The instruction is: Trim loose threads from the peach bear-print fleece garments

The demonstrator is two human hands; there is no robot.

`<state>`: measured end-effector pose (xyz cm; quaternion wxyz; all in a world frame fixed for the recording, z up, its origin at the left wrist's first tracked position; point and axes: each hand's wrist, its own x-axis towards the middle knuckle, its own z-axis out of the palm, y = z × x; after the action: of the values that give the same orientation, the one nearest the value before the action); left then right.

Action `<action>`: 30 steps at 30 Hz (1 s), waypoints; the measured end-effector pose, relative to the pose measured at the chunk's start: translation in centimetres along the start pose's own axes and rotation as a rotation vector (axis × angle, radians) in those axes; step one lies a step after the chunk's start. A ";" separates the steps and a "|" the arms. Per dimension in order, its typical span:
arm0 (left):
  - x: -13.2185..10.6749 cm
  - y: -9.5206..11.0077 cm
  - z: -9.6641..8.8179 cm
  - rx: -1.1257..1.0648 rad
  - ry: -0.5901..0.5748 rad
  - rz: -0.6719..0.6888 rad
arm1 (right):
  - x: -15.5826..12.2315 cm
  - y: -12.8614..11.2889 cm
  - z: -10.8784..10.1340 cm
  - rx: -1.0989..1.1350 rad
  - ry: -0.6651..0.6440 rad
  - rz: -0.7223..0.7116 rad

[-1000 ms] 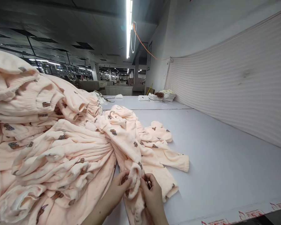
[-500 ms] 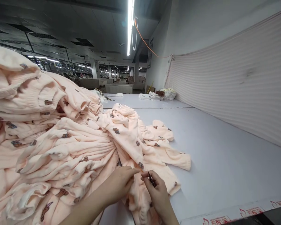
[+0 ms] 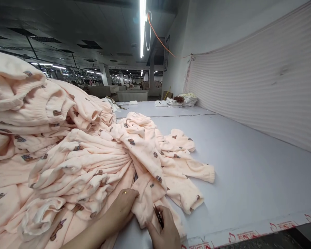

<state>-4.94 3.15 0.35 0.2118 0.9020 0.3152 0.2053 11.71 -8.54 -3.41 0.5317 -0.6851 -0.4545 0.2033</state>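
A peach fleece garment [image 3: 142, 138] printed with small brown figures lies in front of me, its sleeves stretched to the right. My left hand [image 3: 124, 205], with a ring on one finger, is closed on a fold at its near part. Close by on the right, my right hand [image 3: 166, 230] is curled around small dark thread snips [image 3: 158, 216], their points facing up and away. Its thumb and fingertips are at the cloth's lower edge; whether they also pinch the cloth I cannot tell.
Many more peach garments are heaped in a tall pile [image 3: 41, 103] on the left. The pale tabletop [image 3: 238, 162] extends right to a striped cloth hanging [image 3: 248, 90] along the wall. Folded white stacks [image 3: 189, 100] sit at the far end. Red-printed tape [image 3: 245, 236] runs along the near edge.
Both hands have moved down and nearer to me, apart from each other. My left hand has gone from a pointing pose to gripping the cloth. The near fold is now spread flatter.
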 end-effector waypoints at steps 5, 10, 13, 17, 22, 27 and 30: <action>0.4 1.7 0.8 -0.118 0.060 -0.087 | -0.6 0.0 0.5 -0.064 0.019 -0.141; 0.1 3.6 0.8 -0.309 0.115 -0.066 | 0.8 -1.5 -1.6 -0.160 -0.031 -0.298; 0.0 4.3 1.2 -0.403 0.160 -0.085 | 0.8 -2.1 -2.1 -0.226 -0.025 -0.289; 0.2 5.4 0.9 -0.478 0.234 -0.103 | -0.7 -2.0 -1.3 -0.226 0.117 -0.179; 0.8 6.9 0.0 -0.587 -0.021 -0.183 | 0.1 -1.4 -1.3 -0.290 0.272 -0.073; 1.2 7.7 0.5 -1.255 -0.181 -0.495 | 2.7 -2.1 -4.4 -0.241 0.044 -0.064; 1.1 8.0 0.6 -1.422 -0.178 -0.479 | 2.5 -2.5 -5.9 -0.161 -0.129 -0.182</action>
<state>0.00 -1.94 4.19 0.8064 0.4679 0.2759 0.2338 16.41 -9.56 1.49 0.4607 -0.6672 -0.5628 0.1609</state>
